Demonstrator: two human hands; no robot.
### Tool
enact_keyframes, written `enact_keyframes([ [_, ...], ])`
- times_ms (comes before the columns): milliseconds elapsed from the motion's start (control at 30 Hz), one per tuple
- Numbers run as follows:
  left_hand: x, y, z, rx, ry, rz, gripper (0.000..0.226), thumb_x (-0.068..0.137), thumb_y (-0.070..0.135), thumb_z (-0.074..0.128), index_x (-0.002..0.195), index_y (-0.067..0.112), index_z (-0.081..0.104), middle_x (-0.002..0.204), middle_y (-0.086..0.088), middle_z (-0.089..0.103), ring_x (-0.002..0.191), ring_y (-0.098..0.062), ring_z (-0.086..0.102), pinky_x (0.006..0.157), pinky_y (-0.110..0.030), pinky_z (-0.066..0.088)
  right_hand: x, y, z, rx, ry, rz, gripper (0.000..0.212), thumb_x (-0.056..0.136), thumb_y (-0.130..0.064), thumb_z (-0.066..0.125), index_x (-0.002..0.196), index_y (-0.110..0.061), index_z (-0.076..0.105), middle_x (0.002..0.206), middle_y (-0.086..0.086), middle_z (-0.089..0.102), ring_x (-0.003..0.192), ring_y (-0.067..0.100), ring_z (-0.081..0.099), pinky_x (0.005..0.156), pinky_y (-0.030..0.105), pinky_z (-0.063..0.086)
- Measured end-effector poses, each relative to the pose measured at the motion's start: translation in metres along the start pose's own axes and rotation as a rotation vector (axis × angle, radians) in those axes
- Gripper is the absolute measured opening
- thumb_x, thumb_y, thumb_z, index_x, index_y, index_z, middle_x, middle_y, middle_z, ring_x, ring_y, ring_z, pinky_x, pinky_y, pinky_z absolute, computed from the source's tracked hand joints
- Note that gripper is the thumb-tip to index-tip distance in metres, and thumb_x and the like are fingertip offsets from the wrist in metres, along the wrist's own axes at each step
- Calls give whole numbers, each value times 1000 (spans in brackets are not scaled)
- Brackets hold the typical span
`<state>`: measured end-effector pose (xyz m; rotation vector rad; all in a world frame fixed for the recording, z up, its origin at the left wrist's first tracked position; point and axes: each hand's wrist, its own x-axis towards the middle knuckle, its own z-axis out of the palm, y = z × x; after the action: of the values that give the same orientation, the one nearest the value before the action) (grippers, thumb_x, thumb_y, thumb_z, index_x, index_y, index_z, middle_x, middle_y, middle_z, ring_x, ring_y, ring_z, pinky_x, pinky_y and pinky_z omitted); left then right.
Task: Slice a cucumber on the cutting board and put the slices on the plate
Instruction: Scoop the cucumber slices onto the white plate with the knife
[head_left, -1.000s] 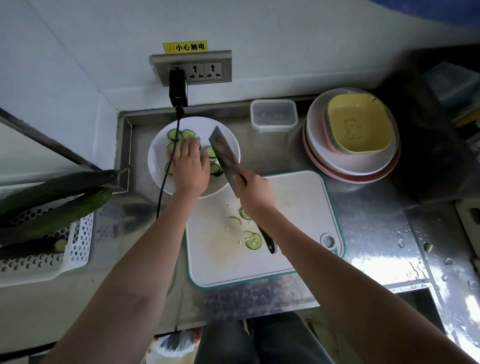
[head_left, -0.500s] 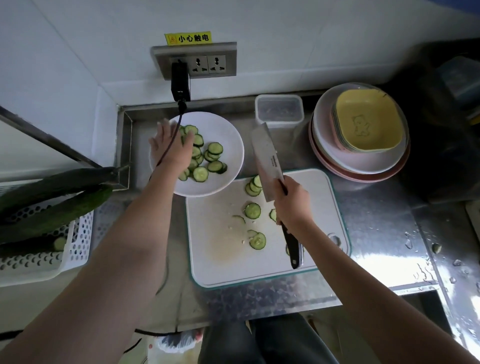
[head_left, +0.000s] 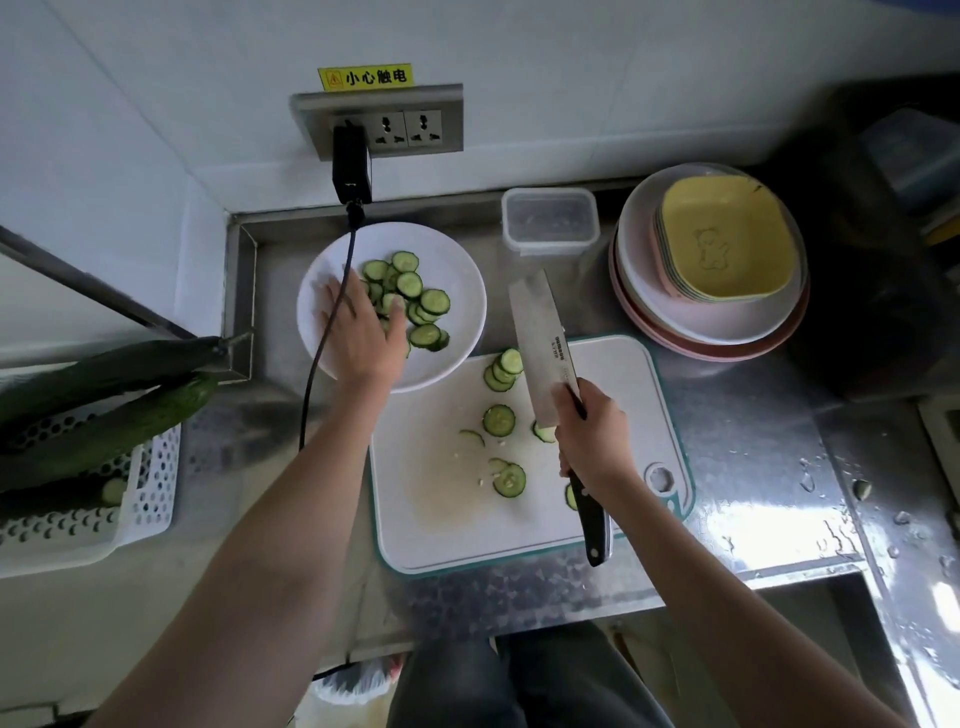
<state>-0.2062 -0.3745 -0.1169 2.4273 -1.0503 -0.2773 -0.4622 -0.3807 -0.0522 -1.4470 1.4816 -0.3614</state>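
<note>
The left hand (head_left: 358, 332) lay flat and spread over the plate (head_left: 457, 270), probably settling slices (head_left: 410, 291). The right hand (head_left: 589, 436) gripped the knife (head_left: 545, 358) above the cutting board (head_left: 431, 499), beside the plate, where more slices (head_left: 500, 420) waited.

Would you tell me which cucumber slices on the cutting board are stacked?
The stacked slices at the cutting board's far edge, left of the knife; the others lie singly.

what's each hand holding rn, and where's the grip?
Right hand grips the knife where handle meets blade, blade pointing away over the board. Left hand holds nothing, spread open over the plate.
</note>
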Motion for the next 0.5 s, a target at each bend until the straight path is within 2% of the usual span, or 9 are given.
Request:
enact_keyframes([
  [67, -3, 9, -1, -36, -33, 31, 67, 98, 34, 39, 151, 8, 7, 156, -18, 10, 145, -29, 8, 117, -42, 7, 0, -1, 0, 12, 2, 1, 28, 98, -29, 43, 88, -5, 53, 66, 8, 53, 41, 22, 46, 35, 23, 40],
  [133, -14, 14, -8, 30, -9, 79, 66, 98, 34, 37, 151, 9, 6, 157, -14, 8, 145, -28, 3, 116, -45, 4, -1, 3, -3, 24, 19, -5, 30, 98, -29, 43, 87, -3, 52, 64, 10, 51, 39, 22, 45, 34, 24, 39],
  [200, -39, 18, -12, 58, -1, 215, 63, 98, 36, 32, 150, 7, 10, 157, -12, 10, 145, -27, 4, 116, -46, 4, -2, 10, -10, 20, 61, -3, 31, 98, -29, 44, 85, -2, 51, 62, 12, 51, 40, 24, 45, 34, 24, 38],
  [267, -76, 25, -11, 57, -89, 432, 65, 97, 41, 27, 150, 6, 14, 157, -11, 12, 145, -24, 5, 117, -45, 5, -4, 20, -22, 1, 76, -7, 31, 97, -31, 45, 85, -4, 52, 60, 12, 51, 42, 24, 47, 34, 28, 40],
  [367, -132, 28, 1, 173, -309, 664, 79, 93, 60, 22, 151, 10, 4, 158, -9, 1, 145, -23, -3, 117, -48, 5, 2, 31, -42, 11, 56, 24, 30, 97, -32, 46, 86, -6, 55, 56, 10, 49, 39, 20, 45, 37, 29, 44],
  [433, -158, 22, 12, 274, -397, 662, 94, 85, 74, 21, 150, 11, -5, 158, -10, -6, 145, -23, -10, 117, -49, 8, 14, 34, -53, -22, 41, 55, 33, 97, -35, 45, 84, -6, 55, 55, 8, 50, 38, 19, 46, 39, 29, 45],
  [500, -174, 17, 18, 338, -383, 550, 107, 77, 79, 28, 150, 6, 0, 157, -15, -1, 145, -27, -4, 117, -49, 12, 31, 33, -60, -79, 10, 45, 37, 96, -39, 45, 81, -5, 54, 52, 7, 51, 36, 19, 47, 42, 31, 46],
])
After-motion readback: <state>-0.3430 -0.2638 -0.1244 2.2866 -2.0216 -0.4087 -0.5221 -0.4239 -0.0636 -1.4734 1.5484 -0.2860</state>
